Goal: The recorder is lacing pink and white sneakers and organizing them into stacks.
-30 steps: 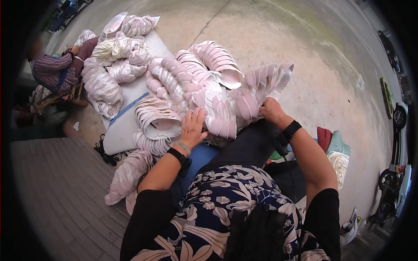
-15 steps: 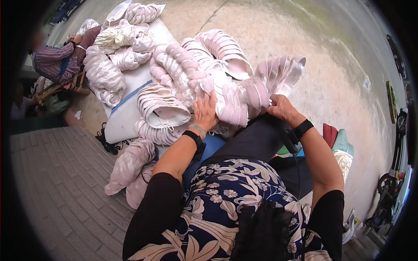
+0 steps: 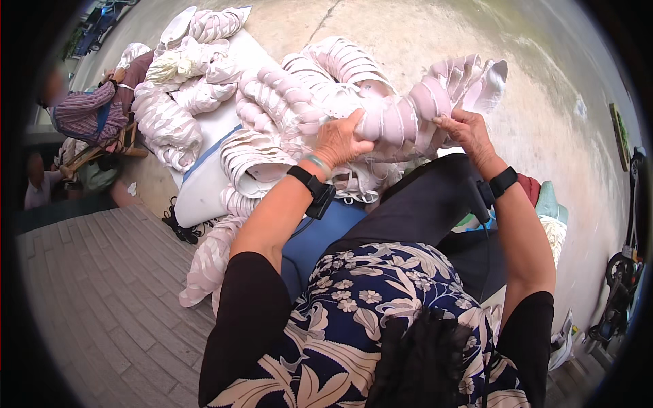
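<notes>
Across my lap lies a row of nested, curved pink-and-white pieces point(image 3: 391, 126) that look like shoe uppers. My left hand point(image 3: 340, 141) is closed on the left end of this row, its thumb over the near side. Fingers of my right hand point(image 3: 471, 138) pinch the lower edge of a piece farther right along the row. Right of that hand, the last pieces fan apart and flare upward. Below my left hand, a bunch of white edges and loops point(image 3: 357, 182) hangs over my knee.
More nested pink-and-white bundles point(image 3: 166, 122) cover the white board point(image 3: 194, 194) ahead and left. Another bundle point(image 3: 207, 262) rests beside my left arm. Red and green bundles point(image 3: 547, 200) stand at my right. At far left, a person in a striped shirt point(image 3: 85, 112) sits.
Both hands have moved right, stretching the row of pieces out and lifting its right end. The left hand has turned and now grips the row's left end.
</notes>
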Demonstrator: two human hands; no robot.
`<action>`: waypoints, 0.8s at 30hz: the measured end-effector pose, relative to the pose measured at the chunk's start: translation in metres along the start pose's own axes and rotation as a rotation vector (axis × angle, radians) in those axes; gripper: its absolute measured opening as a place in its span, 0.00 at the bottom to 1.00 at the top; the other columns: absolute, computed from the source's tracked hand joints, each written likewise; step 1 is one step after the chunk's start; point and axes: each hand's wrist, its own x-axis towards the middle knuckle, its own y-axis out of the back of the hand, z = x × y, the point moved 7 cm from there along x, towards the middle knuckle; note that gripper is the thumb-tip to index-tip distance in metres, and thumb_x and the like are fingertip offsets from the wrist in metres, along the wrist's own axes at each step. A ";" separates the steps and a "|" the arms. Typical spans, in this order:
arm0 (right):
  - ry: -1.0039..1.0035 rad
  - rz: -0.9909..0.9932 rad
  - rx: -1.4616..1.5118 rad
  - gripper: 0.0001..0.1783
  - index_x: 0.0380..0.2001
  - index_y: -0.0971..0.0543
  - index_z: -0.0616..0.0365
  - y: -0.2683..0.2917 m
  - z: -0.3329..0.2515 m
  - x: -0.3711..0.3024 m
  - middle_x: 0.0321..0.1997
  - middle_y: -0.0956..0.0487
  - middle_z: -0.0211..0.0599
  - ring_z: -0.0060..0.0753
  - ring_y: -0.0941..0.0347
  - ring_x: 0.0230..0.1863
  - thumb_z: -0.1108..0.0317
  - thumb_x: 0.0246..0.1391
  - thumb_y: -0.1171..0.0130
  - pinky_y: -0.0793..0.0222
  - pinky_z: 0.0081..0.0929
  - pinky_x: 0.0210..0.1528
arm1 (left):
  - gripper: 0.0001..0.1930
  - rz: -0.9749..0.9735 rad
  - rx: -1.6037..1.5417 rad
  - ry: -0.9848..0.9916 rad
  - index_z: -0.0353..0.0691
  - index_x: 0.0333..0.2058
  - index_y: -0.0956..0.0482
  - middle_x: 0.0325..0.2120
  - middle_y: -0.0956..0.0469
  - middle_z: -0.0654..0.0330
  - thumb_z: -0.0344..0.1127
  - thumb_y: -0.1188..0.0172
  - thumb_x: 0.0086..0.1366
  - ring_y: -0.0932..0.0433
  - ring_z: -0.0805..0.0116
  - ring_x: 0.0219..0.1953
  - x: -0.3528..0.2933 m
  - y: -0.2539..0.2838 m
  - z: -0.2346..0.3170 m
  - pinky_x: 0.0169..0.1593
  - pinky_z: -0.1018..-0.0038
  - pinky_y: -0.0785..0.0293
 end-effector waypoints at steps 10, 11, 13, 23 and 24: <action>0.251 0.061 -0.025 0.09 0.21 0.22 0.57 0.031 -0.094 0.005 0.17 0.35 0.15 0.09 0.44 0.21 0.64 0.48 0.38 0.49 0.14 0.23 | 0.23 0.232 -0.471 0.088 0.38 0.34 0.21 0.21 0.22 0.55 0.54 0.40 0.49 0.23 0.65 0.26 0.046 0.060 0.010 0.35 0.71 0.28; 0.253 0.061 -0.019 0.09 0.21 0.22 0.57 0.025 -0.094 0.004 0.17 0.35 0.15 0.09 0.44 0.21 0.64 0.48 0.38 0.49 0.14 0.23 | 0.23 0.260 -0.566 0.113 0.37 0.33 0.21 0.21 0.22 0.58 0.53 0.39 0.49 0.23 0.70 0.26 0.044 0.060 0.005 0.34 0.73 0.28; 0.323 0.072 -0.024 0.16 0.13 0.30 0.58 0.009 -0.105 -0.003 0.15 0.39 0.16 0.10 0.46 0.19 0.66 0.48 0.39 0.51 0.15 0.20 | 0.21 0.263 -0.683 0.120 0.35 0.33 0.22 0.23 0.23 0.64 0.50 0.40 0.53 0.27 0.77 0.27 0.031 0.054 -0.006 0.34 0.77 0.30; 0.296 0.155 -0.494 0.13 0.17 0.26 0.59 -0.044 -0.049 -0.022 0.14 0.31 0.44 0.42 0.32 0.18 0.61 0.43 0.46 0.36 0.35 0.25 | 0.18 0.188 -1.057 0.374 0.36 0.43 0.28 0.29 0.27 0.68 0.41 0.44 0.59 0.32 0.80 0.32 -0.032 -0.036 -0.064 0.40 0.81 0.34; 0.301 0.174 -0.582 0.12 0.18 0.25 0.58 -0.044 -0.050 -0.027 0.15 0.29 0.46 0.46 0.30 0.21 0.60 0.43 0.46 0.35 0.36 0.26 | 0.23 0.156 -1.079 0.400 0.36 0.49 0.32 0.32 0.27 0.63 0.40 0.43 0.56 0.31 0.75 0.34 -0.033 -0.038 -0.061 0.43 0.77 0.34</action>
